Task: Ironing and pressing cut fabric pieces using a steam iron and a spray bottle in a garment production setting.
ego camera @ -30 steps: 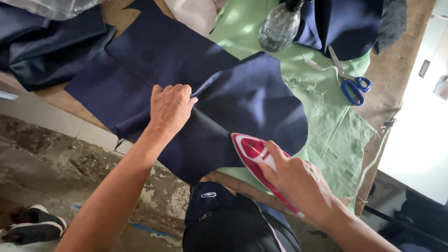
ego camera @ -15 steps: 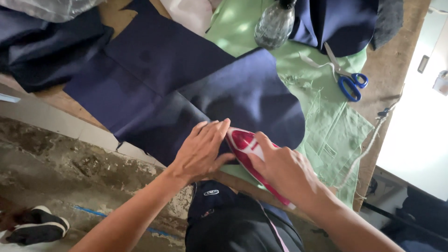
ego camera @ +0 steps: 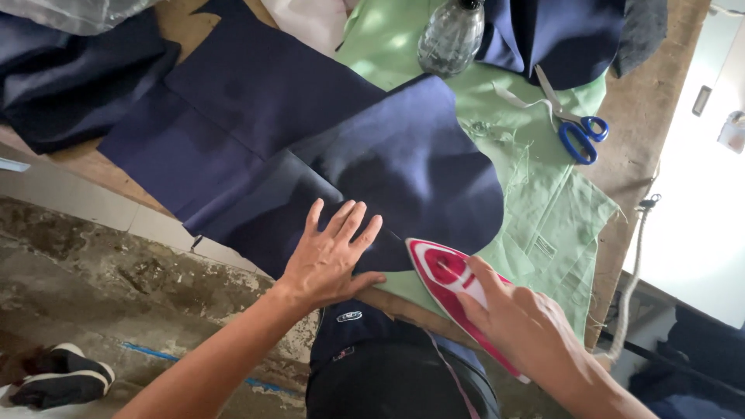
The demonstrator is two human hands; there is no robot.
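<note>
A navy blue fabric piece (ego camera: 310, 147) lies spread over a green cloth (ego camera: 535, 202) on a wooden table. My left hand (ego camera: 330, 256) lies flat on the fabric's near edge, fingers spread. My right hand (ego camera: 524, 322) grips a red and white iron (ego camera: 446, 271), whose tip points at the fabric's edge, right beside my left hand.
Blue-handled scissors (ego camera: 574, 128) lie on the green cloth at the right. A clear spray bottle (ego camera: 450, 35) stands at the back. More dark fabric (ego camera: 62, 77) is piled at the left and back right. A shoe (ego camera: 66, 376) sits on the concrete floor below.
My left hand slid from the middle of the fabric down to its near edge, then flattened with fingers spread. The iron stayed near the edge in my right hand.
</note>
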